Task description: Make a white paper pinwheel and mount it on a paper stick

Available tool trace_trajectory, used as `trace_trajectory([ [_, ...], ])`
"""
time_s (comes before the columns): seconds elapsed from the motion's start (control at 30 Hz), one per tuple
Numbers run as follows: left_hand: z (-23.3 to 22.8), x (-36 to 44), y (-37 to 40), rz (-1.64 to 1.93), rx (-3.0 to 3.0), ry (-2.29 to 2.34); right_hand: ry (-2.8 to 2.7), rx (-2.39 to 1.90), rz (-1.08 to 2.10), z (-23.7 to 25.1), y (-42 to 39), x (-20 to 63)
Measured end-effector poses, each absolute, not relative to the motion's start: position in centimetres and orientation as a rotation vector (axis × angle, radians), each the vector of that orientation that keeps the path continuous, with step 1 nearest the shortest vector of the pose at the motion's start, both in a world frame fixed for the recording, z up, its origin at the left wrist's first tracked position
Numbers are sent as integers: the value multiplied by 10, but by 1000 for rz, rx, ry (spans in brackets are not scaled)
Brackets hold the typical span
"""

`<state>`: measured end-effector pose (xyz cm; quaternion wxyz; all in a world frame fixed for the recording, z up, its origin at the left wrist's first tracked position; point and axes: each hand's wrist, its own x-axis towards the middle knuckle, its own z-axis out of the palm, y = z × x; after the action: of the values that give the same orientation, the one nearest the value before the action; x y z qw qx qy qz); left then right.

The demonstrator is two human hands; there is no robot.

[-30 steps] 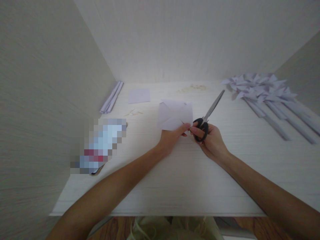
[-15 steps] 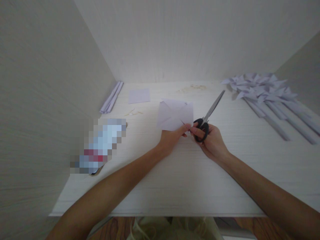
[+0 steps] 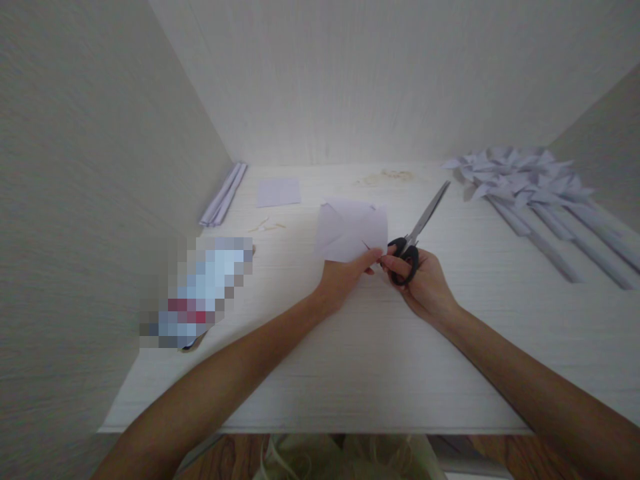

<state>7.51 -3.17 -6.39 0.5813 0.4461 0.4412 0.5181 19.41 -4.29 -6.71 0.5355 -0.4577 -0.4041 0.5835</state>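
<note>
Left hand (image 3: 340, 281) grasping sheet (image 3: 350, 227) by near corner | right hand (image 3: 429, 287) alongside, holding scissors (image 3: 420, 223) | slit (image 3: 366, 245) just beyond left grip | risk: tearing; cause: uneven pull at corner

The sheet of paper (image 3: 345, 230) in the left hand (image 3: 345, 275) sits very slightly farther right than a second ago, and the small fold near its upper right corner has shifted the same way. The flap at its upper left corner looks shorter now, where it reached farther down across the sheet before. The scissors (image 3: 411, 239) in the right hand (image 3: 425, 280) have also edged a hair to the right, most visibly at their black handles.
</note>
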Motion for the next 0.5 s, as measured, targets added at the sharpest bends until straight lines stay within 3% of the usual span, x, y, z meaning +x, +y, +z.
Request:
trace_trajectory([
  [0.5, -66, 74, -31, 1217, 1049, 1015, -948, -1071, 1404, -66, -43, 194],
])
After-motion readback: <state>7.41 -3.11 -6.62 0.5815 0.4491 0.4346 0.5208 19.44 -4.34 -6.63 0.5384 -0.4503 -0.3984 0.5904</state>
